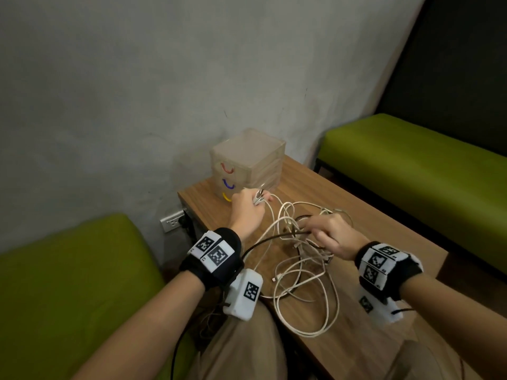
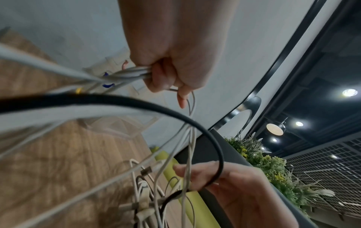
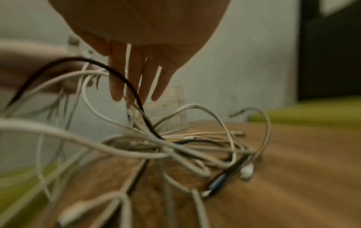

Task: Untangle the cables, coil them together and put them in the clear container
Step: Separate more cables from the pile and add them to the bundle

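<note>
Several light, limp cables (image 1: 299, 244) lie tangled mid-frame on the worktop (image 1: 384, 237), below the container (image 1: 247, 157). Your left grip (image 1: 247, 212) clamps a bundle of white strands. Your right grip (image 1: 332, 234) is in the knot, but I cannot tell whether it holds anything. Take hold near plugs: yanking loops likely tightens snags.

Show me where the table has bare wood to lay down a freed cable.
Bare wood runs down the table on its right side, from the clear container to the right edge. Crowded: the cables fill the middle and near left, left hand by the container, right hand in the tangle.
</note>
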`<move>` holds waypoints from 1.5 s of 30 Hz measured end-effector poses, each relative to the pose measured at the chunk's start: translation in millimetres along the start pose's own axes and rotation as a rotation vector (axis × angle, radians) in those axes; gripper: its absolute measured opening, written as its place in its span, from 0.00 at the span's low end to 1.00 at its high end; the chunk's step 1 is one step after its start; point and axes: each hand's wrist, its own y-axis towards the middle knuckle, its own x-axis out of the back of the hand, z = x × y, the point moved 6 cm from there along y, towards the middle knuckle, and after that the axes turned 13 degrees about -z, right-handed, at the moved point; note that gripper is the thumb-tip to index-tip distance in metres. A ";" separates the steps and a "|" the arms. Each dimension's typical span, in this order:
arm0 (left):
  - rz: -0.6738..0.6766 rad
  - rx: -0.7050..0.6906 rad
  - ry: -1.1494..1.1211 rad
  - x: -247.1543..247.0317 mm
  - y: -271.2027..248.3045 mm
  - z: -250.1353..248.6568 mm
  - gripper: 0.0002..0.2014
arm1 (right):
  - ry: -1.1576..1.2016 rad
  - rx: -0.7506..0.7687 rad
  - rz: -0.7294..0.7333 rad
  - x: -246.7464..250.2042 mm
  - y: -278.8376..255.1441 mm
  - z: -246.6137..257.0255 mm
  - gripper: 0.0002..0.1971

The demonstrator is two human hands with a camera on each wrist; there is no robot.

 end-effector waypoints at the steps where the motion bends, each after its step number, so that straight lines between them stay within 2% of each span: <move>1: -0.002 -0.013 -0.003 0.2 0.7 -2.5 0.11 | 0.049 -0.072 -0.092 2.3 -0.2 -4.4 0.24; 2: -0.012 -0.022 -0.020 0.9 0.5 -4.8 0.11 | 0.064 -0.138 -0.154 4.3 0.5 -8.4 0.23; 4: -0.038 -0.030 -0.064 2.6 -1.0 -7.7 0.10 | 0.039 -0.213 -0.178 3.7 3.3 -14.8 0.16; 6: -0.080 -0.032 -0.079 6.2 -0.6 -7.2 0.11 | 0.034 -0.198 -0.168 2.9 7.6 -14.9 0.06; 7: -0.108 -0.027 -0.085 9.8 1.0 -5.9 0.11 | 0.029 -0.172 -0.164 3.2 8.8 -14.2 0.05; 9: -0.151 -0.029 -0.092 16.0 5.0 -3.5 0.12 | 0.008 -0.127 -0.180 4.9 7.3 -13.2 0.09; 12: -0.163 -0.036 -0.075 18.2 4.4 -1.7 0.12 | -0.059 -0.104 -0.300 13.1 3.9 -17.8 0.10; 14: -0.086 0.007 -0.046 9.7 3.6 6.4 0.11 | -0.102 -0.148 -0.383 19.8 1.6 -24.5 0.08; 17: 0.104 0.043 0.139 -1.2 3.2 17.6 0.10 | -0.146 -0.128 -0.406 21.3 0.0 -24.3 0.07; 19: 0.047 -0.036 0.114 7.0 3.2 6.5 0.14 | -0.167 -0.061 -0.386 17.6 -0.5 -19.7 0.08; 21: 0.011 -0.205 -0.032 11.9 -3.7 -21.4 0.19 | -0.184 -0.033 -0.369 13.3 -0.3 -18.3 0.08; 23: 0.168 -0.304 -0.052 -1.9 -15.0 -45.4 0.18 | -0.206 -0.002 -0.361 10.0 0.8 -16.5 0.07; 25: 0.324 -0.289 0.054 -21.1 -21.7 -52.1 0.17 | -0.230 0.028 -0.346 7.6 1.5 -14.7 0.07; 27: 0.396 -0.233 0.161 -35.1 -18.9 -43.0 0.16 | -0.233 0.013 -0.354 9.7 0.2 -15.3 0.08; 29: 0.450 -0.166 0.223 -43.8 -18.4 -31.9 0.10 | -0.231 -0.014 -0.384 13.9 -1.9 -18.5 0.08; 30: 0.460 -0.137 0.222 -46.0 -18.6 -27.2 0.08 | -0.235 -0.018 -0.385 14.6 -3.1 -19.8 0.08; 32: 0.440 -0.084 0.173 -48.4 -17.3 -19.1 0.13 | -0.241 -0.023 -0.375 12.9 -4.1 -21.7 0.08; 34: 0.419 -0.076 0.149 -49.9 -17.1 -15.4 0.12 | -0.220 -0.037 -0.368 10.8 -4.4 -23.5 0.08; 37: 0.402 -0.159 0.134 -51.4 -21.8 -20.1 0.08 | -0.182 -0.054 -0.388 13.3 -3.6 -25.0 0.09; 40: 0.390 -0.241 0.127 -56.5 -29.3 -19.7 0.08 | -0.178 -0.027 -0.396 16.6 -1.8 -21.3 0.11; 43: 0.393 -0.305 0.237 -60.5 -31.6 -17.1 0.12 | -0.259 0.010 -0.352 13.0 -1.8 -16.5 0.13; 45: 0.403 -0.371 0.306 -60.0 -33.2 -20.2 0.09 | -0.269 0.017 -0.292 10.2 -4.0 -17.3 0.10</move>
